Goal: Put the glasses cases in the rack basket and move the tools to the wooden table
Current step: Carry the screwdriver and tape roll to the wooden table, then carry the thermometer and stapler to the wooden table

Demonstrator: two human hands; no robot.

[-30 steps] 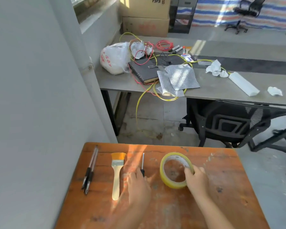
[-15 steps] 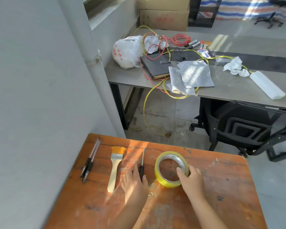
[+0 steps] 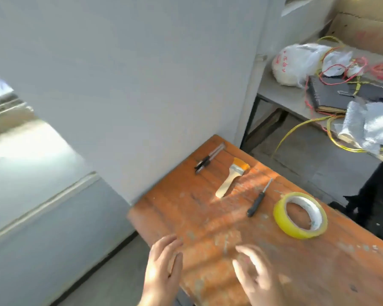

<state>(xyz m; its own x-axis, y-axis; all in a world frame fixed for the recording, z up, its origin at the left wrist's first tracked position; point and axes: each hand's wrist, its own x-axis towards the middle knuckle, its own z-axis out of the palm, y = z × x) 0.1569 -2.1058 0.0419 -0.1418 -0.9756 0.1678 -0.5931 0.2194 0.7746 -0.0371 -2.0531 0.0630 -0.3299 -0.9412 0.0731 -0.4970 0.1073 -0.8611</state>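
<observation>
On the worn wooden table (image 3: 199,219) lie a roll of yellow tape (image 3: 300,218), a small black-handled screwdriver (image 3: 258,198), a paintbrush (image 3: 231,176) with a pale wooden handle and yellow bristles, and a pair of black pens (image 3: 209,158) near the wall. My left hand (image 3: 164,266) hovers at the table's near left edge, fingers apart and empty. My right hand (image 3: 257,272) is over the near part of the table, blurred, fingers spread, holding nothing. No glasses cases or rack basket are in view.
A grey wall (image 3: 119,85) runs along the left of the table. Behind stands a grey desk (image 3: 285,96) with a white plastic bag (image 3: 296,62), a black notebook (image 3: 327,96), red and yellow wires and silver padded sheets (image 3: 367,124). A black chair (image 3: 380,195) is at right.
My right hand let go of the tape roll and my left hand left the screwdriver; both pulled back toward me. The view swung sharply left, so the table now sits lower right.
</observation>
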